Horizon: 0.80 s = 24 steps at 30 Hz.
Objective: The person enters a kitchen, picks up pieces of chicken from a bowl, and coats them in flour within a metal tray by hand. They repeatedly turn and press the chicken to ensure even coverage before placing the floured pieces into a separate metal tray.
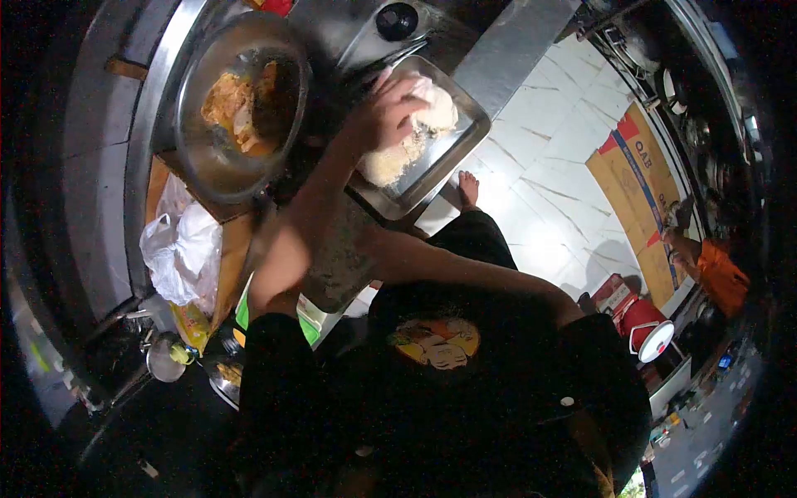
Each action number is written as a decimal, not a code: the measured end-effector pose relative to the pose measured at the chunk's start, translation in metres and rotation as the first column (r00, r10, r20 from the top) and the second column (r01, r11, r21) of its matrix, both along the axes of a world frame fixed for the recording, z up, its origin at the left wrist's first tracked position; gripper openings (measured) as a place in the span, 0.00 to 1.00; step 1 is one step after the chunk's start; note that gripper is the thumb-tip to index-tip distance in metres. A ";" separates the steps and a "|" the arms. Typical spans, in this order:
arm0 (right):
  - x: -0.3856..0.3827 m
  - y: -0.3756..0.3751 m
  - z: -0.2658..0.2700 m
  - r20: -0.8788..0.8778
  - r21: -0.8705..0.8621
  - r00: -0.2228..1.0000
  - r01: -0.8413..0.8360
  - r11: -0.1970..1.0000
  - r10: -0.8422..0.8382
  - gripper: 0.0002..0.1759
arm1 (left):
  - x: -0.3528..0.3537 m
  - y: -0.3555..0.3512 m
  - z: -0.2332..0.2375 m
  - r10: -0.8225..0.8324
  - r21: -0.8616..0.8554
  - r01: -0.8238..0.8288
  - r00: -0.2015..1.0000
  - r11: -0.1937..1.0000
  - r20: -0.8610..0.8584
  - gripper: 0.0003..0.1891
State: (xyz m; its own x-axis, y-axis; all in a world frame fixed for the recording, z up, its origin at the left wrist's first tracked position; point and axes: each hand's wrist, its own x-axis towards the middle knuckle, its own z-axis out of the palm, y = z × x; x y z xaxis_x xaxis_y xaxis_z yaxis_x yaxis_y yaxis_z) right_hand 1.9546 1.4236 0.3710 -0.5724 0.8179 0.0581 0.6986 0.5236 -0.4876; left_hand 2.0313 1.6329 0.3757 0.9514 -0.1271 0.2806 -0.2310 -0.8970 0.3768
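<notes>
My left hand [388, 114] reaches over a rectangular metal tray [452, 158], its fingers curled onto a white, flour-coated piece [437, 106] that looks like chicken. Pale flour [390, 163] lies heaped beside it in the tray. My right hand [365, 242] is low by the tray's near edge, in shadow; its fingers cannot be made out. Left of the tray stands a large steel bowl [195, 170] with orange marinated chicken [231, 104] inside.
Tongs [404, 53] and a round black object [397, 21] lie beyond the tray. A white plastic bag [187, 245] sits in a cardboard box [231, 270] below the bowl. On the right are flattened cardboard [635, 183], a red container [641, 319] and another person's orange sleeve [722, 274].
</notes>
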 end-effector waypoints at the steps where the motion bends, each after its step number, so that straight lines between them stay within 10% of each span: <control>1: -0.009 -0.003 -0.024 -0.126 -0.035 0.990 0.054 0.998 -0.057 0.13 | -0.007 -0.005 0.003 0.006 0.007 -0.006 1.000 1.000 0.000 0.19; 7: 0.032 -0.004 -0.036 -0.624 -0.220 0.667 0.349 0.911 -0.407 0.14 | -0.039 -0.028 0.012 0.190 -0.340 -0.184 0.982 0.922 -0.014 0.20; 8: 0.061 0.011 0.058 -0.417 -0.415 0.765 0.320 0.852 -0.490 0.14 | -0.049 -0.029 0.024 0.221 -0.389 -0.218 0.975 0.895 -0.037 0.20; 11: 0.054 0.018 0.073 -0.275 -0.564 0.671 0.468 0.680 -0.689 0.19 | -0.094 -0.027 0.024 0.322 -0.396 -0.295 0.947 0.869 0.004 0.20; 16: 0.006 0.041 0.045 -0.391 -0.470 0.749 0.337 0.816 -0.535 0.18 | -0.207 -0.042 0.058 0.540 -0.688 -0.573 0.785 0.445 -0.305 0.15; 21: -0.030 0.039 0.022 -0.110 -0.130 0.941 0.305 0.943 -0.320 0.24 | -0.311 -0.057 -0.002 0.706 -0.572 -0.700 0.653 0.426 -0.274 0.14; 24: -0.046 0.044 0.003 -0.180 -0.270 0.894 0.356 0.895 -0.410 0.25 | -0.329 -0.057 0.002 0.722 -0.632 -0.698 0.622 0.336 -0.302 0.13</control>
State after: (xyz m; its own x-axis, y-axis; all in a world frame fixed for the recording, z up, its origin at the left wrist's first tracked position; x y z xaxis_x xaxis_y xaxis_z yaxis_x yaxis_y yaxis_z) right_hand 1.9090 1.4680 0.3742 -0.2047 0.9768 -0.0629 0.6782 0.0952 -0.7287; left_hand 1.7020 1.5755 0.3779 0.5811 0.8138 -0.0070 0.3484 -0.2409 0.9059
